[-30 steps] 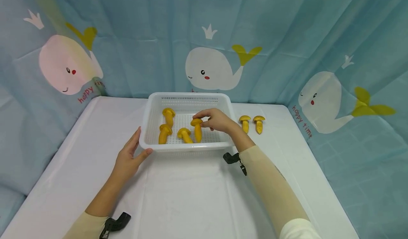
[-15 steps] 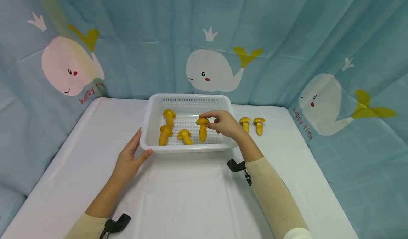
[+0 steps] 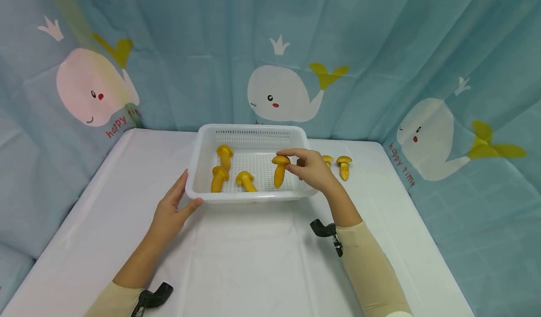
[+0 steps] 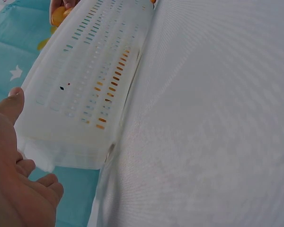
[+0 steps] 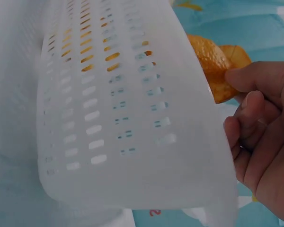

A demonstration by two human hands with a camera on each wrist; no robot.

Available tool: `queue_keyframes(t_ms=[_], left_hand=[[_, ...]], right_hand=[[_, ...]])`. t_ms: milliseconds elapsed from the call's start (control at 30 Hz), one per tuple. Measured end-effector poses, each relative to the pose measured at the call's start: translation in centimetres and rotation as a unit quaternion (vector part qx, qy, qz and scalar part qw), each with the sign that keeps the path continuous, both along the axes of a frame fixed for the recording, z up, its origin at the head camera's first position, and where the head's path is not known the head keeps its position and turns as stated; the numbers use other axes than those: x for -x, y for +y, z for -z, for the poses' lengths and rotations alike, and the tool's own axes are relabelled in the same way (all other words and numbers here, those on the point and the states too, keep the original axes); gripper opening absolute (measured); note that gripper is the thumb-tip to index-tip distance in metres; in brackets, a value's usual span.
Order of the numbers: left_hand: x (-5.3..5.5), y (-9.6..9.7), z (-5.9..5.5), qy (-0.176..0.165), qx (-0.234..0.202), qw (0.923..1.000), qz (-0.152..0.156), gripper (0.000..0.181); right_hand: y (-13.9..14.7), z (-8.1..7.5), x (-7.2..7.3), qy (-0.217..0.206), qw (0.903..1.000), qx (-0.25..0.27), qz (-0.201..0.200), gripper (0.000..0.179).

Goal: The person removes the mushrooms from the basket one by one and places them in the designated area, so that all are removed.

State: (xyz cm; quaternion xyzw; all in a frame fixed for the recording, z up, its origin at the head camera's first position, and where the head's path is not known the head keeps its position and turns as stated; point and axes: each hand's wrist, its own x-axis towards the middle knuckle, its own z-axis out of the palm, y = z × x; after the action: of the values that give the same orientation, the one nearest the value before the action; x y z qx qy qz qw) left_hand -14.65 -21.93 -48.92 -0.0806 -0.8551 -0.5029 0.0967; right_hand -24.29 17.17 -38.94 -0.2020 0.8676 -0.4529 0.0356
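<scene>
On the near white cloth-covered table (image 3: 253, 260), the left hand (image 3: 171, 209) lies relaxed, thumb and fingertips against the near left corner of the white slotted plastic basket (image 3: 249, 131), holding nothing. Farther in, the right hand (image 3: 313, 166) pinches the yellow mushroom (image 3: 280, 169) by its rounded cap, stem hanging over the basket's right side. It looks light, smooth and probably rubbery, so the cap rim seems the surest hold. Three more mushrooms (image 3: 228, 169) lie inside; two mushrooms (image 3: 338, 164) lie on the table to the right.
</scene>
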Motion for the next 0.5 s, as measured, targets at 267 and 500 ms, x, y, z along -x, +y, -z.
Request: queue_keyframes(t_ms=[267, 500], left_hand=[[0.1, 0.0, -0.2, 0.007, 0.0, 1.0, 0.003, 0.094], [0.1, 0.0, 0.1, 0.005, 0.002, 1.0, 0.003, 0.094]], right_hand=[[1.7, -1.3, -1.2, 0.025, 0.9993, 0.029, 0.005, 0.036], [3.2, -1.6, -2.1, 0.039, 0.9968, 0.07, -0.005, 0.036]])
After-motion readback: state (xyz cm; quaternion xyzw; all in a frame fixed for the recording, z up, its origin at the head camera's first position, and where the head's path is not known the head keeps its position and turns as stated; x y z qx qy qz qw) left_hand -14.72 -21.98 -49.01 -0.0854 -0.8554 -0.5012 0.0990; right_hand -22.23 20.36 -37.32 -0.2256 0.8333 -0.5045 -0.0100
